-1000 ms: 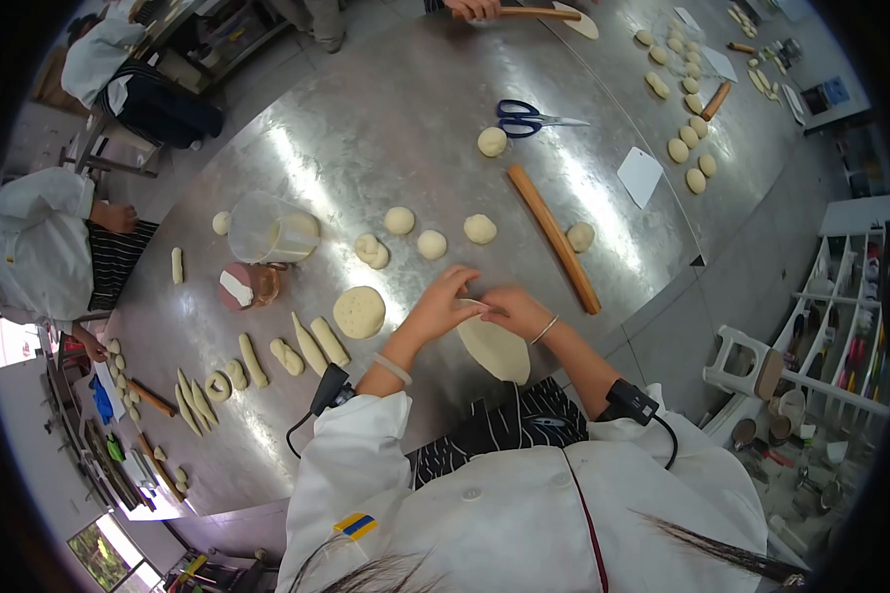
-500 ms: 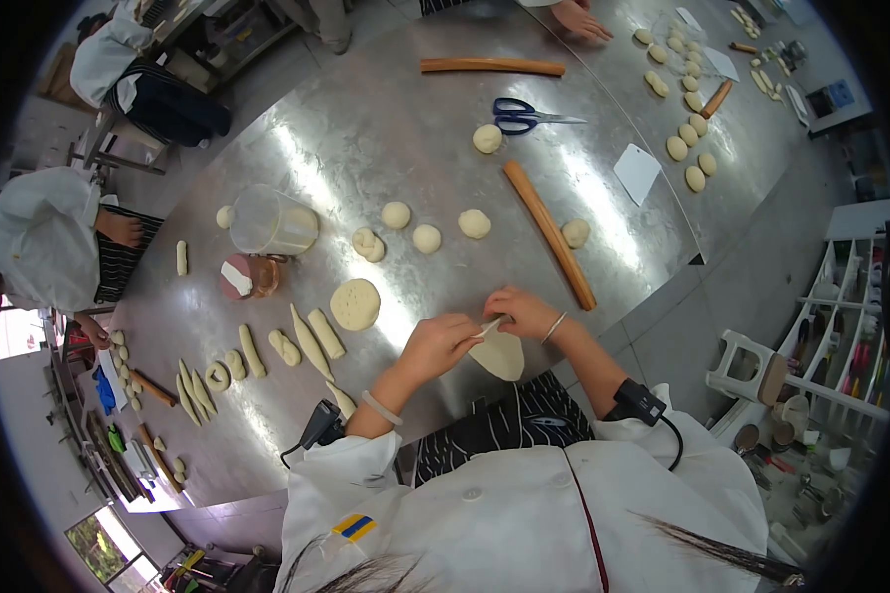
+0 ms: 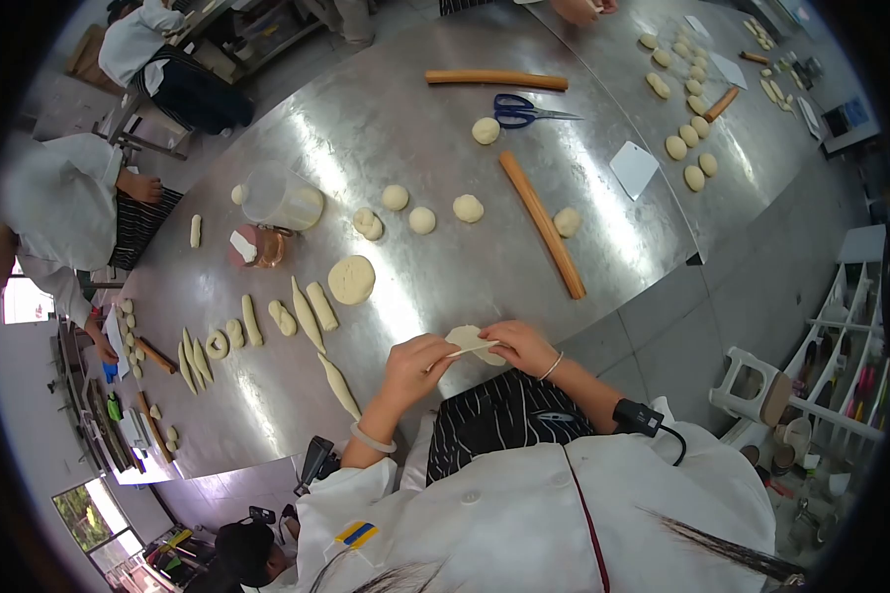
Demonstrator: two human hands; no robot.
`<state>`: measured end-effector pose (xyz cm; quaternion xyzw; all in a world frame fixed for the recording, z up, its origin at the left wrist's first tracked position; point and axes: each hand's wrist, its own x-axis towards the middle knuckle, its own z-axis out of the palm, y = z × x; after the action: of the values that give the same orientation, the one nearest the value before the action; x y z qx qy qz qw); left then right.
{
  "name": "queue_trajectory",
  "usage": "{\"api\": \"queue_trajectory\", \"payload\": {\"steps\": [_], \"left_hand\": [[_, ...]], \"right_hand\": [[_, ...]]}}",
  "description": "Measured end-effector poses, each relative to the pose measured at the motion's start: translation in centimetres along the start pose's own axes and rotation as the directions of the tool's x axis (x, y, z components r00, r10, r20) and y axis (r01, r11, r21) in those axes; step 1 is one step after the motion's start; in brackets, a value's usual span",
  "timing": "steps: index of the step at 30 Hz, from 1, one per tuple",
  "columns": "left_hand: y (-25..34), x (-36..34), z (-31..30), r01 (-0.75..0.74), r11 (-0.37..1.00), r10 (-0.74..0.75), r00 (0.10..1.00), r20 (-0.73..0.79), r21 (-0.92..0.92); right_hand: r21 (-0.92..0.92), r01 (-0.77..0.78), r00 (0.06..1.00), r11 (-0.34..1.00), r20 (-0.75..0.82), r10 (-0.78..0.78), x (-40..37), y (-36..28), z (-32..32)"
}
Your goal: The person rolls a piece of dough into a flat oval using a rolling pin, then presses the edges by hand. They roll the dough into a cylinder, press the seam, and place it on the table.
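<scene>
A flattened piece of dough (image 3: 470, 339) is pinched between my two hands near the table's front edge, its near edge folded over into a narrow ridge. My left hand (image 3: 417, 366) is closed on the ridge's left end, and my right hand (image 3: 521, 349) grips the right end. To the left of my left hand lie a long tapered dough strip (image 3: 338, 385), another dough strip (image 3: 307, 314) and a short dough roll (image 3: 322, 305). A round flat dough disc (image 3: 352, 280) rests just beyond them.
Beyond my hands are a rolling pin (image 3: 542, 225), dough balls (image 3: 468, 208), blue-handled scissors (image 3: 519, 112) and a white scraper (image 3: 634, 170). A clear plastic jug (image 3: 282, 201) stands at left. Co-workers stand around the steel table (image 3: 396, 128); one person (image 3: 252, 553) is low at the bottom left.
The dough's broad part, which hung toward me, now lies on the far side of my fingers, with a folded ridge between my hands. A person's head has appeared at the bottom left.
</scene>
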<state>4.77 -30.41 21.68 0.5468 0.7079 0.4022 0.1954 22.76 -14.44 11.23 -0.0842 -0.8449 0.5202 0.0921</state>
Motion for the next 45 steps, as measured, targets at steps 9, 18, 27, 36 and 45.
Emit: {"api": "queue_trajectory", "payload": {"steps": [9, 18, 27, 36, 45], "left_hand": [[5.2, -4.8, 0.6, -0.007, 1.0, 0.008, 0.999, -0.04, 0.027], [11.3, -6.5, 0.2, 0.083, 0.996, -0.086, 0.987, -0.135, -0.026], [19.3, -3.8, -1.6, 0.137, 0.99, -0.138, 0.965, -0.223, -0.022], [21.0, -2.4, -4.5, 0.276, 0.961, -0.271, 0.935, -0.229, -0.01], [18.6, -0.2, -4.1, 0.32, 0.947, -0.32, 0.929, -0.187, -0.034]], "right_hand": [[0.023, 0.07, 0.997, 0.997, -0.024, -0.07, -3.9, -1.6, 0.3], [0.033, 0.111, 0.994, 0.993, -0.001, -0.111, -5.9, -5.5, -1.8], [0.281, 0.242, 0.969, 0.929, -0.012, -0.248, -3.4, -7.2, -3.9], [0.49, 0.019, 0.978, 0.872, 0.171, -0.117, -3.5, -3.4, -2.3], [0.604, -0.234, 0.972, 0.762, 0.168, 0.166, -1.3, -3.5, -2.4]]}}
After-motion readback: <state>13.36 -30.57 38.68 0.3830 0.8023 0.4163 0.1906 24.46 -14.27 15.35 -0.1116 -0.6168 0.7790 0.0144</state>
